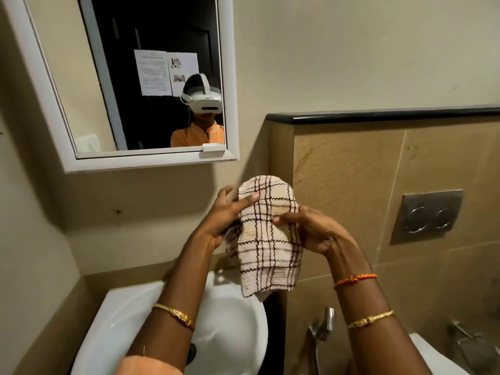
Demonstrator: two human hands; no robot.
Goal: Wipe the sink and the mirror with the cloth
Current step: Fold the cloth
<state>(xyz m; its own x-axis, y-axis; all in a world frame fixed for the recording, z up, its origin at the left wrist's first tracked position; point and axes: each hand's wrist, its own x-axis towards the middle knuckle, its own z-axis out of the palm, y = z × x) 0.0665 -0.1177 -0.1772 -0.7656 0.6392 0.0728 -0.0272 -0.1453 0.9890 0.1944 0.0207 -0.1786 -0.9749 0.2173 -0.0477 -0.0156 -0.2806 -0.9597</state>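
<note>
Above the white ceramic sink [119, 318], both hands hold up a beige cloth with brown checks [269, 239]: left hand [226, 216] and right hand [313, 230] each pinch its folds. White-framed wall mirror [151, 77] hangs above the sink, apart from the cloth.

surface: white sink [113, 315] | wall-mounted | dark drain [191, 354] in basin | no loose items visible

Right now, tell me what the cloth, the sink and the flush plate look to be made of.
Cloth: soft woven fabric, likely cotton, cream with dark checks; it drapes and folds in both hands.
Sink: glossy white, probably glazed ceramic; it shows bright reflections.
Flush plate: brushed metal look, grey with a dull sheen; it could be metal-finished plastic.
</note>
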